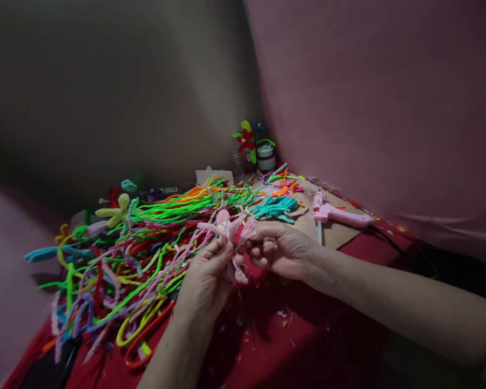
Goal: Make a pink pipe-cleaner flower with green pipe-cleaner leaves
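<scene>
Both hands meet over the red tabletop (299, 335) around a small pink pipe-cleaner piece (231, 227) with looped petals. My left hand (206, 281) pinches its lower part from below, fingers closed. My right hand (277, 248) grips it from the right, fingers curled around a pink strand. A short pink end hangs down between the two hands.
A large heap of coloured pipe cleaners (137, 254) covers the left half. A pink glue gun (336, 215) lies on brown cardboard (340, 232) at right. Teal pieces (277, 208) sit behind my hands. A red pipe-cleaner flower (246, 139) and a white jar (266, 156) stand by the wall.
</scene>
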Available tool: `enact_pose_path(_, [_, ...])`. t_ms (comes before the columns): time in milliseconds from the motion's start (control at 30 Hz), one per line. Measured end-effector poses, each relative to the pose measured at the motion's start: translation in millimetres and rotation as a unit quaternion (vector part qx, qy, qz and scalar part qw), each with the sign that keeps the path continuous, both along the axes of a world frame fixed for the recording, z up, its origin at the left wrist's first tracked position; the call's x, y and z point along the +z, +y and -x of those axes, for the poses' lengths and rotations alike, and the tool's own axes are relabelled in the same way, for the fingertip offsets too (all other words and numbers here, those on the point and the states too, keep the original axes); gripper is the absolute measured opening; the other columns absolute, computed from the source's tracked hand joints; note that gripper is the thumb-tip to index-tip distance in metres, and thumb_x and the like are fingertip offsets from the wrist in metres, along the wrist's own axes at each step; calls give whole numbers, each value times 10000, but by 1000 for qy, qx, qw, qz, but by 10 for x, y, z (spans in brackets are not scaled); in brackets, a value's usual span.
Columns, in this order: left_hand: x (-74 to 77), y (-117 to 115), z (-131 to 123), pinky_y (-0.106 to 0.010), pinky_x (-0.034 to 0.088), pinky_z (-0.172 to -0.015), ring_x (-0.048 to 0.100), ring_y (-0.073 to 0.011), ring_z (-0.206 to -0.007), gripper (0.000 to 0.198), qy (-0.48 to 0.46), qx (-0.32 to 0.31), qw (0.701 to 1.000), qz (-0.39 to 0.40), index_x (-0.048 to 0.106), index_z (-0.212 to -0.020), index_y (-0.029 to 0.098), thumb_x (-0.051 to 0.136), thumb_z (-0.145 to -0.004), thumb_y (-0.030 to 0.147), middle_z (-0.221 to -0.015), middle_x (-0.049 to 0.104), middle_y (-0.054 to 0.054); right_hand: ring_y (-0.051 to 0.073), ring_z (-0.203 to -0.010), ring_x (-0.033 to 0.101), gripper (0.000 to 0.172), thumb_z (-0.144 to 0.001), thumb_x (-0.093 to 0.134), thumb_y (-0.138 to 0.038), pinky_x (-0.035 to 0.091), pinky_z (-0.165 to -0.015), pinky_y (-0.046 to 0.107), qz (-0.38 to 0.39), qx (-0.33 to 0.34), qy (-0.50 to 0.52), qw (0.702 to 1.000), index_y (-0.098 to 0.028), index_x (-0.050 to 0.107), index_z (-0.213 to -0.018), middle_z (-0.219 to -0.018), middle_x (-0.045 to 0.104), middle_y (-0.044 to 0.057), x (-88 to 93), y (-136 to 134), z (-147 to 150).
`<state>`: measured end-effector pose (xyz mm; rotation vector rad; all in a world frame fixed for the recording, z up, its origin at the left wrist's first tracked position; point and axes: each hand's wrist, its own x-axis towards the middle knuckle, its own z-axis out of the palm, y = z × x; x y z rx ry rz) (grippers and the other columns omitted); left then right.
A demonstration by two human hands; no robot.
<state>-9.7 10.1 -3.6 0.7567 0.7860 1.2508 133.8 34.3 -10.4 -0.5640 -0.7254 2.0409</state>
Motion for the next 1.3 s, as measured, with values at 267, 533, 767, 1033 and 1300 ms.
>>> enact_pose_path(267, [13,-26,-49,-139,489,-410,551,-54,-439,211,24,-1,1000,7,657,-789,100,737,-597,63,-623,640,-2,74,-451,470,105,-636,631,-211,283,-409,195,-102,-37,-44,993,-123,595,-678,-557,575,-3,-9,-50,50])
enact_pose_path(533, [12,-27,-18,-153,428,-306,467,-61,-313,173,70,-13,997,20,606,-721,100,735,-610,130,-457,559,18,72,-424,418,57,-630,614,-158,290,-394,195,-137,-33,-98,985,-122,584,-662,-503,530,-17,-45,-64,46])
enact_pose_path(767, [13,-37,-29,-157,436,-317,472,-59,-323,167,79,-20,996,22,587,-720,114,725,-628,128,-472,572,20,53,-422,400,32,-651,600,-152,273,-400,182,-115,-67,-65,989,-134,593,-677,-522,526,-34,-5,-69,27])
enact_pose_path(1033, [-24,-25,-14,-162,466,-350,543,-67,-431,175,63,-6,998,22,612,-744,99,735,-620,115,-648,642,-15,68,-472,460,13,-649,585,-105,329,-451,192,87,-6,32,996,-116,581,-644,-567,573,4,-78,-23,10])
enact_pose_path(1300, [4,-29,-35,-161,435,-329,491,-59,-348,184,57,-14,998,11,623,-736,105,747,-603,134,-533,603,3,60,-397,369,101,-709,488,-88,236,-364,166,232,57,123,963,-88,561,-641,-490,505,12,-34,-72,0])
